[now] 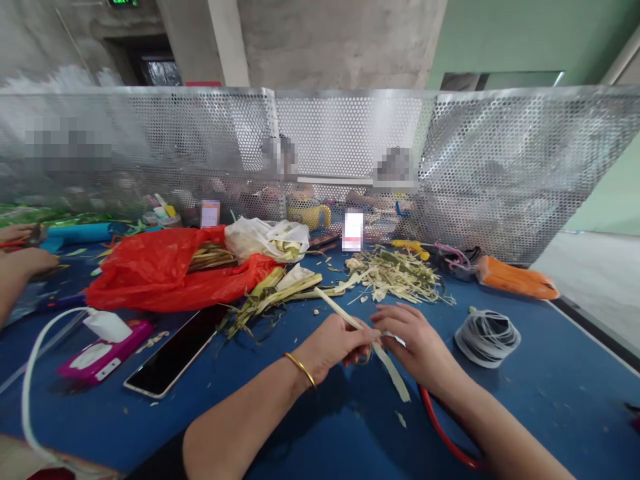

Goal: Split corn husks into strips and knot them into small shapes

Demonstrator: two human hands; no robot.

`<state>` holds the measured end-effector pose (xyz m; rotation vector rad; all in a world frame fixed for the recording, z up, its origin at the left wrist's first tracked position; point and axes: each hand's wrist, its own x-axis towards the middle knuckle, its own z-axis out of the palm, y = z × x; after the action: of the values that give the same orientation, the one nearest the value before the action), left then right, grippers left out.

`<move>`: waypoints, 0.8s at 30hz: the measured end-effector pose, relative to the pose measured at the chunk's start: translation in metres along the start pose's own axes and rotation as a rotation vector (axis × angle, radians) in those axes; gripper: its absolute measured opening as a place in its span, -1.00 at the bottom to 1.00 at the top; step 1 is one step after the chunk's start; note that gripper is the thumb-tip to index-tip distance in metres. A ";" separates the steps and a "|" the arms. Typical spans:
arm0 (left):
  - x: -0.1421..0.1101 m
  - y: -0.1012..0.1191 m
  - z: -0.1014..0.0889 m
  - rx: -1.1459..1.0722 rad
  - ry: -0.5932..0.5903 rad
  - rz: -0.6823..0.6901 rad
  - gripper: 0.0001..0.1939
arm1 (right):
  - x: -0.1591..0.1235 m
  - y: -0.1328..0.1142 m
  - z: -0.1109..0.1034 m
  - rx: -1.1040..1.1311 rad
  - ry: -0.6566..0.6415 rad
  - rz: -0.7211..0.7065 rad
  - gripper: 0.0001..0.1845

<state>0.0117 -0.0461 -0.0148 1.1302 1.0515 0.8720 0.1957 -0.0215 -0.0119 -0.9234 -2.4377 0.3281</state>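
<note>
A long pale strip of plant stalk [391, 375] runs slantwise between my hands, its lower end hanging free over the blue table. My left hand [339, 341], with a gold bangle at the wrist, is closed around it. The fingertips of my right hand [410, 337] meet the strip beside my left thumb, in what looks like a light pinch. Something shiny and white shows between that thumb and the fingers; its kind is unclear. A red curved handle or loop [440, 430] emerges beneath my right forearm; the rest is hidden.
Plant shreds [400, 273] lie beyond my hands, with stalks [270, 293] and a red plastic bag [150, 273] leftward. A phone [175, 353] and magenta power strip [105, 353] lie left; coiled grey cord [487, 339] sits right. A perforated metal screen [350, 133] stands behind. A co-worker's hand [25, 260] is far left.
</note>
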 end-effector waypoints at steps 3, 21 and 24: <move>0.002 -0.002 -0.001 0.030 0.014 0.009 -0.72 | 0.000 -0.001 -0.004 -0.050 -0.062 0.041 -0.73; -0.005 -0.010 0.016 0.233 -0.061 0.029 -0.62 | 0.011 -0.041 -0.003 0.449 0.298 0.305 -0.73; -0.001 -0.007 0.010 0.105 0.075 0.022 -0.62 | 0.001 -0.042 -0.010 0.300 0.384 0.271 -0.84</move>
<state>0.0213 -0.0517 -0.0202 1.2059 1.1595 0.8904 0.1777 -0.0512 0.0133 -1.0685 -1.8590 0.5408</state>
